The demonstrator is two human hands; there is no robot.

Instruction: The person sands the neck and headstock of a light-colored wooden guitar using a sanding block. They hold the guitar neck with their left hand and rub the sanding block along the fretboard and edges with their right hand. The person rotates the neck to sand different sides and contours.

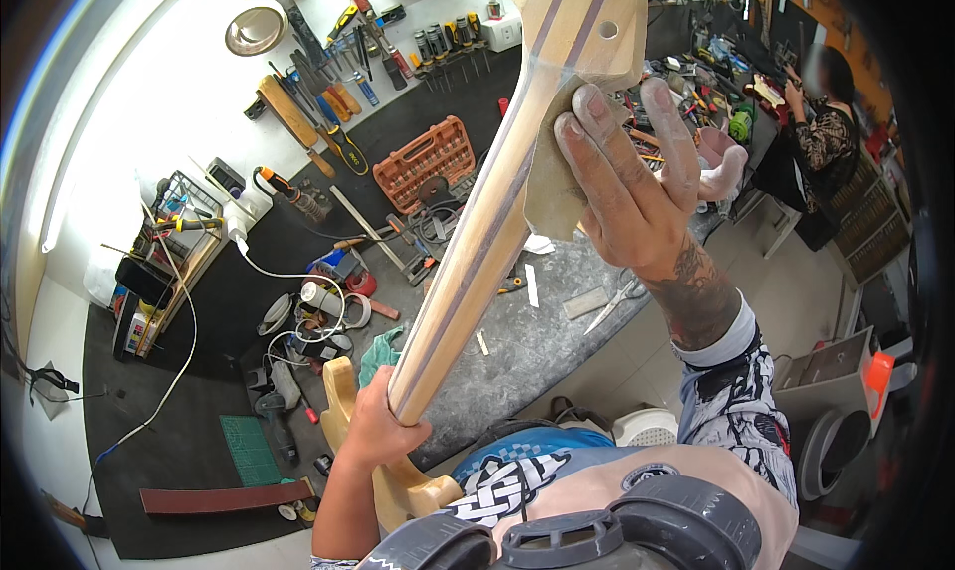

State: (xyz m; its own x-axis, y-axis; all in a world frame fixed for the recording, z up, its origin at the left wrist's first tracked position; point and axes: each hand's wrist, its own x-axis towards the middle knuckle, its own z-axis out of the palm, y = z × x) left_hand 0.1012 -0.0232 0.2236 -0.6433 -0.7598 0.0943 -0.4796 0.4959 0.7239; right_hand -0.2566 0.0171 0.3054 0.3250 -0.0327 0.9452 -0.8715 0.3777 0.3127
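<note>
A light wood guitar neck [477, 257] with dark lengthwise stripes rises diagonally in front of me, its back toward me. At the top is the headstock [582, 33], with round holes in it. My left hand [380, 423] is wrapped round the lower neck, beside the pale guitar body [340, 396]. Under the headstock, my dusty right hand [637, 192] holds a tan sheet of sandpaper [549, 187] against the neck's right edge. Two of its fingertips lie on the sheet, the other fingers are spread, and the thumb is hidden.
Below the neck is a dusty grey workbench [477, 371] with scissors [615, 301], a green cloth [381, 349] and an orange socket case [426, 162]. Tools hang on the far wall. A white cable [293, 277] crosses the left side. Another person [831, 122] is at the far right.
</note>
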